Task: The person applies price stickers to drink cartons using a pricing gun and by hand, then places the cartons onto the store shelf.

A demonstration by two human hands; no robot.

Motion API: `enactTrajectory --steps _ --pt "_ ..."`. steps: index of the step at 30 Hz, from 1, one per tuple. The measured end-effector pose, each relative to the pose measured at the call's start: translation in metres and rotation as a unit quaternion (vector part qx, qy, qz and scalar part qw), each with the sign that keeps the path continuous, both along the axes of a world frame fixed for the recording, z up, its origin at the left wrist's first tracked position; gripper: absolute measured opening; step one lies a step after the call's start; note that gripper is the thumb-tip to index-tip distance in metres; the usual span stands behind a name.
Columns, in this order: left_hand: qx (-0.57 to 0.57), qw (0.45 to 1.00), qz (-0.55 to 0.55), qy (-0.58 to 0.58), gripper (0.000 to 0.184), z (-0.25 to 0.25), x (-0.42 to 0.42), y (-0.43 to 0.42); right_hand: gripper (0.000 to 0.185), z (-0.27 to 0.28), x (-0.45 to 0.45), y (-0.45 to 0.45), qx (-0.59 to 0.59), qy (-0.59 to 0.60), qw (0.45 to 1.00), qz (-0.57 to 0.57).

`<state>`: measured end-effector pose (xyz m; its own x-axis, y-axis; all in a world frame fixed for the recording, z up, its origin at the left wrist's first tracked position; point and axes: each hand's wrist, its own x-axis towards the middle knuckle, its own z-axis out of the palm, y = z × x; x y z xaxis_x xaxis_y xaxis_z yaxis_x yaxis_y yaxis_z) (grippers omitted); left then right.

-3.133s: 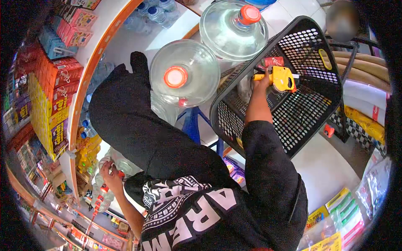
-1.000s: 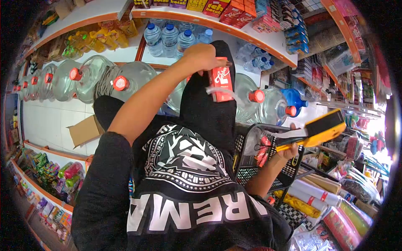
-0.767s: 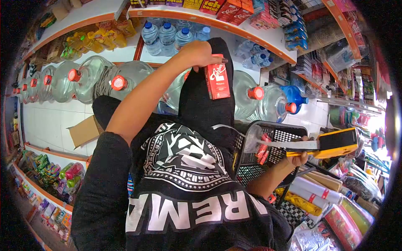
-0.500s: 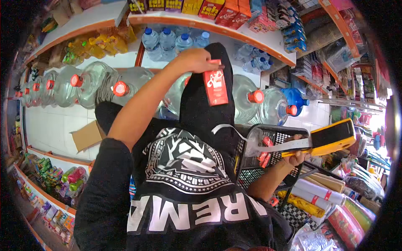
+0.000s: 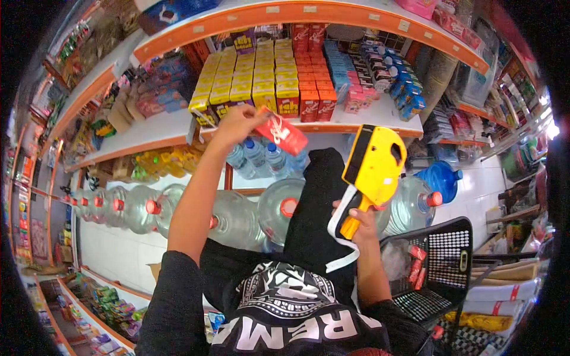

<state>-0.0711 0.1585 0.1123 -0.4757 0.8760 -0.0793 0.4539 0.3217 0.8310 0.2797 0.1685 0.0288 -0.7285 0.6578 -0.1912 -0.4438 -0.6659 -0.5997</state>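
Observation:
My left hand [image 5: 240, 123] pinches the top end of a red drink carton [image 5: 282, 134] with white lettering. It is tilted in front of the shelf of boxed drinks. My right hand [image 5: 363, 222] is closed round the handle of a yellow and black price label gun [image 5: 380, 169], which points upward. A white label strip [image 5: 337, 243] hangs from it in a curl over my dark trousers. Lower right of that hand stands a black plastic basket [image 5: 454, 246]. Inside it lie several red cartons [image 5: 417, 264] and a clear plastic bag [image 5: 396, 259].
Yellow cartons [image 5: 255, 80] and orange-red cartons [image 5: 314, 89] stand in rows on the white shelf [image 5: 380, 121] ahead. Below it are small water bottles [image 5: 255, 155] and large water jugs [image 5: 234, 219] on the floor. A blue jug [image 5: 442, 181] stands to the right.
My view has tilted up toward the shelf. My left hand has moved the carton left and tilted it. The label gun has swung upright and come nearer the middle.

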Motion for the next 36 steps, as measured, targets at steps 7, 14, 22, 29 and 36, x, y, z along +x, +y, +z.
enactTrajectory --steps 7,14,22,29,36 --pt "0.128 0.974 -0.008 0.185 0.034 0.045 -0.032 0.102 0.049 -0.031 -0.018 0.022 -0.019 -0.017 1.0 0.012" --pt "0.15 0.901 -0.048 0.405 0.035 0.043 -0.063 0.222 0.041 -0.054 -0.002 0.031 -0.099 0.02 0.995 -0.018" --pt "0.204 0.865 -0.07 0.453 0.05 0.033 -0.077 0.295 0.04 -0.05 -0.004 0.038 -0.116 0.06 0.991 0.006" --pt "0.133 0.838 -0.084 0.523 0.056 0.026 -0.09 0.314 0.041 -0.048 -0.006 0.041 -0.103 0.037 0.992 0.061" --pt "0.125 0.831 -0.095 0.534 0.059 0.018 -0.101 0.321 0.043 -0.047 -0.009 0.039 -0.131 0.057 0.989 0.047"
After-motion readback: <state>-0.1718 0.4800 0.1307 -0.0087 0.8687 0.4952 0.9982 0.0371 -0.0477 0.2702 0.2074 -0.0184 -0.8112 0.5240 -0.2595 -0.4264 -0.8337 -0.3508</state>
